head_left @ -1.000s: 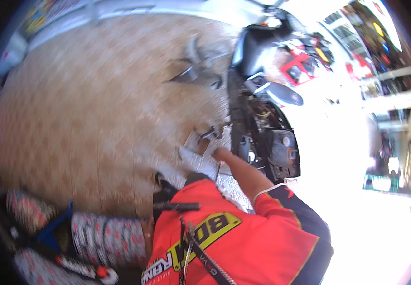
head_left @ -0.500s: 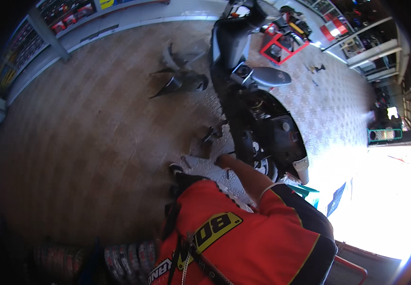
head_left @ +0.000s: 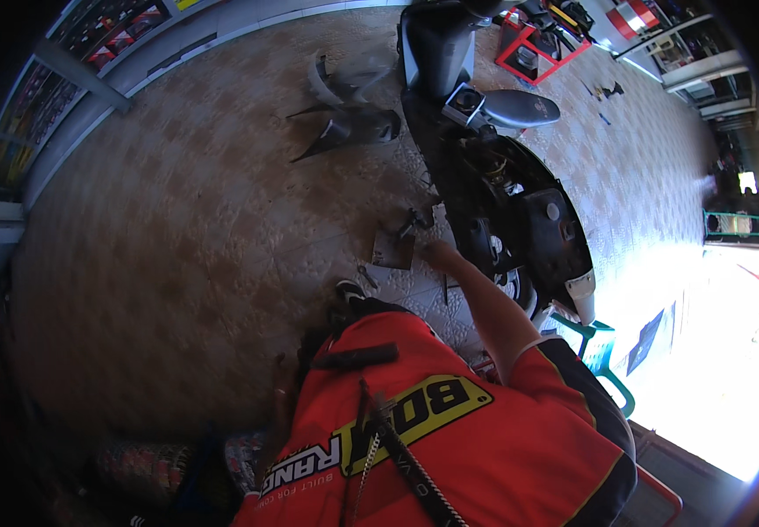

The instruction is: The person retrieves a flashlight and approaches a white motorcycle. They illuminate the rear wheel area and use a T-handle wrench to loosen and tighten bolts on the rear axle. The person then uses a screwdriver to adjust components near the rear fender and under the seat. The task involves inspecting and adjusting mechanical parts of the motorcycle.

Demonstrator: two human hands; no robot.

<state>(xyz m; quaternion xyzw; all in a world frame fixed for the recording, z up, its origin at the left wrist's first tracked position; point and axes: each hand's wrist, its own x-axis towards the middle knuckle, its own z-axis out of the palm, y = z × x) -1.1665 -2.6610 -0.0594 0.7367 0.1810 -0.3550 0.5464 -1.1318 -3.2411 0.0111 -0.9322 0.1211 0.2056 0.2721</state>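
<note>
My right hand (head_left: 437, 256) reaches down beside the stripped rear of a scooter (head_left: 520, 220). Its fingers look curled, and whatever they hold is hidden. Next to them lie a flat cardboard-like piece (head_left: 392, 250) and a dark metal part (head_left: 411, 222). A thin dark rod (head_left: 446, 290) is just below this hand. In deep shadow at the left side of my red shirt is my left hand (head_left: 282, 383), its fingers hard to make out. A black bar-shaped object (head_left: 357, 357) shows across the shirt near it; I cannot tell whether the hand holds it.
Loose dark body panels (head_left: 344, 132) lie on the tiled floor (head_left: 177, 220). The scooter's seat (head_left: 521, 108) sticks out sideways. Beyond it stands a red tool rack (head_left: 542, 57). A green plastic chair or stool (head_left: 603, 351) is at the right, and tyres (head_left: 142, 465) are at the lower left.
The view has shifted, and the scooter now sits further right and higher. My right hand has moved up beside the dark metal part. The black bar-shaped object has appeared in front of my shirt.
</note>
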